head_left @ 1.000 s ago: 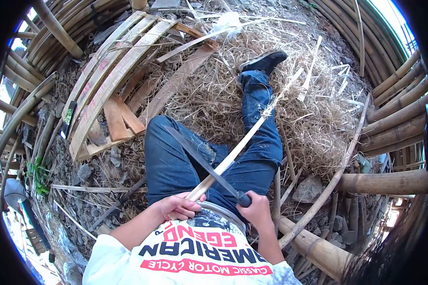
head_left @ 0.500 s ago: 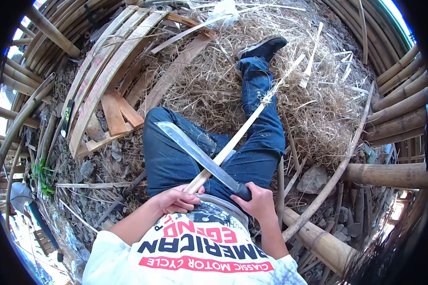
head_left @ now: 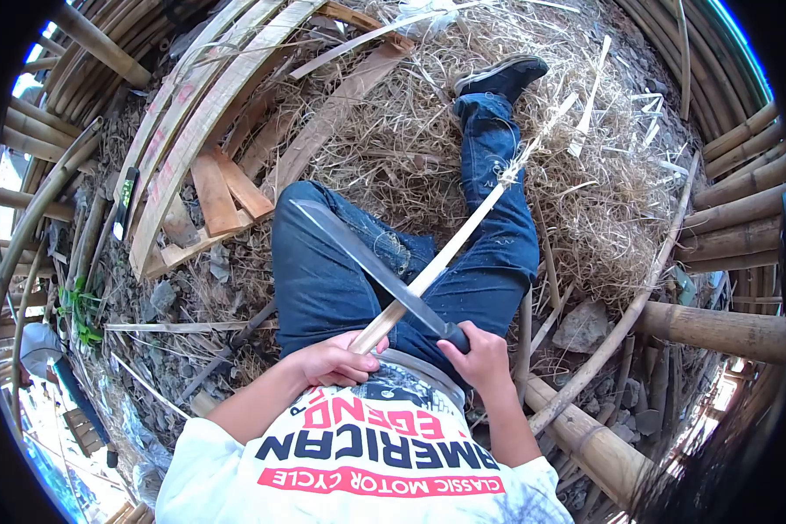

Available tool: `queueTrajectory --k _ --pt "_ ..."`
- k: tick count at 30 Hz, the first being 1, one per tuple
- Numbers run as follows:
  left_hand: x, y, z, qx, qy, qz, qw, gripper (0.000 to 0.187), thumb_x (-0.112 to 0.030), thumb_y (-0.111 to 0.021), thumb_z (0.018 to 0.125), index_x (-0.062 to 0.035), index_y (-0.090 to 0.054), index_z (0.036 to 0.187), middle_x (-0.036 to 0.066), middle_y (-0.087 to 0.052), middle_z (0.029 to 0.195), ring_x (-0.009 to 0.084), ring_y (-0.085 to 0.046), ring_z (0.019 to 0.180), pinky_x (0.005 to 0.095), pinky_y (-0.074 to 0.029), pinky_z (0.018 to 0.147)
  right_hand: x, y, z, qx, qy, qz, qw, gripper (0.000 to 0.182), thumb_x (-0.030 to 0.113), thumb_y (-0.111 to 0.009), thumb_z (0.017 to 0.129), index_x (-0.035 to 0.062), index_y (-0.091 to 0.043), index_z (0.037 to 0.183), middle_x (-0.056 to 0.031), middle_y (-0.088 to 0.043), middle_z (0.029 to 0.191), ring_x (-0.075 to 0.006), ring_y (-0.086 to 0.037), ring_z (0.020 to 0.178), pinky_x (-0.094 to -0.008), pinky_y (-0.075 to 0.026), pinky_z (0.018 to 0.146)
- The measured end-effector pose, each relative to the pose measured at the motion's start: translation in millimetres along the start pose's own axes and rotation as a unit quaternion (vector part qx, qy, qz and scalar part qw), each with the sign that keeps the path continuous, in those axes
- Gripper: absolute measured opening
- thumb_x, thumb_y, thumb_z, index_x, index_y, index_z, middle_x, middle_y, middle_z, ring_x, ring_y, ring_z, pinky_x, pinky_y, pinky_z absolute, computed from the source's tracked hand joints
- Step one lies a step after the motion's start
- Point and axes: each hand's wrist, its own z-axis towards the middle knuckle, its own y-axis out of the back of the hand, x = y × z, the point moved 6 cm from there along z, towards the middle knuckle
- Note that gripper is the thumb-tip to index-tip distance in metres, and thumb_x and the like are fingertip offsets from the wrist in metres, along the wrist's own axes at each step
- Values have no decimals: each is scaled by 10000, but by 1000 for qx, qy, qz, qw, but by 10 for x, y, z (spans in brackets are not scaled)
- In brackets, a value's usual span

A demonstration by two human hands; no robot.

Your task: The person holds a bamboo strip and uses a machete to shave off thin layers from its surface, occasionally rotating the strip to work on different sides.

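Note:
My left hand (head_left: pixel 338 360) is closed around the near end of a pale bamboo strip (head_left: pixel 445 255), close to my shirt. The strip runs up and to the right over my thigh, with frayed fibres (head_left: pixel 508 175) along its far part. My right hand (head_left: pixel 479 354) grips the dark handle of a machete (head_left: pixel 358 251). Its long blade points to the upper left and crosses the strip above my lap, with the tip over my bent knee.
Long boards (head_left: pixel 203 105) and short wood pieces (head_left: pixel 214 192) lie at the upper left. Shavings (head_left: pixel 603 218) cover the ground around my outstretched leg. Thick bamboo poles (head_left: pixel 716 330) stand at the right, near a stone (head_left: pixel 581 327). A green plant (head_left: pixel 80 310) is at the left.
The whole view has shifted slightly, with most things now a little further right. Both hands keep their holds; the blade crosses the strip at about the same place.

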Motion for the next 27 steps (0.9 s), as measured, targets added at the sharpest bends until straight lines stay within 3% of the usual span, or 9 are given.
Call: queueTrajectory --k 8,10,12,16,20,23,27 --pt "-5 51 9 -16 4 28 999 375 -18 -689 846 -119 -382 1037 -50 -441 701 -5 -338 451 155 -214 364 344 -7 -45 -28 26 30 999 405 428 -784 759 53 -632 772 -140 -635 652 -326 -654 588 -384 -500 513" --pt "3 88 11 -18 7 43 999 366 -33 -690 854 -124 -383 1032 -56 -434 696 -7 -331 448 156 -212 364 241 24 -1 -52 42 -22 998 419 436 -801 734 49 -650 789 -128 -644 660 -317 -655 583 -374 -508 508" --pt "-14 114 24 -18 0 47 999 363 -33 -688 856 -130 -383 1028 -58 -432 691 -7 -330 451 157 -211 367 60 30 31 -73 -3 -34 997 427 440 -802 729 46 -664 819 -127 -646 657 -322 -652 579 -372 -510 508" --pt "-28 109 42 -3 10 55 998 375 -22 -688 849 -133 -380 1031 -64 -413 676 -5 -340 467 165 -217 374 195 -7 51 -53 -10 30 998 399 410 -808 736 46 -668 818 -146 -633 634 -327 -652 576 -381 -500 505" --pt "-17 125 21 -23 15 64 998 386 -11 -683 846 -129 -374 1045 -66 -413 672 0 -349 472 165 -221 380 402 -50 22 4 47 10 999 366 397 -793 748 53 -678 790 -125 -657 669 -305 -660 586 -371 -505 520" --pt "-55 92 11 -40 9 92 995 409 -13 -689 838 -125 -365 1062 -72 -414 665 6 -357 490 166 -227 411 327 -83 67 13 14 24 1000 374 406 -792 742 50 -687 790 -115 -663 680 -292 -663 584 -363 -509 524" --pt "-52 165 48 -33 5 104 994 409 -31 -694 838 -126 -367 1064 -76 -422 663 8 -381 502 168 -244 430 315 -175 5 -44 17 21 999 414 431 -804 715 44 -692 807 -114 -665 680 -288 -663 579 -354 -508 520"
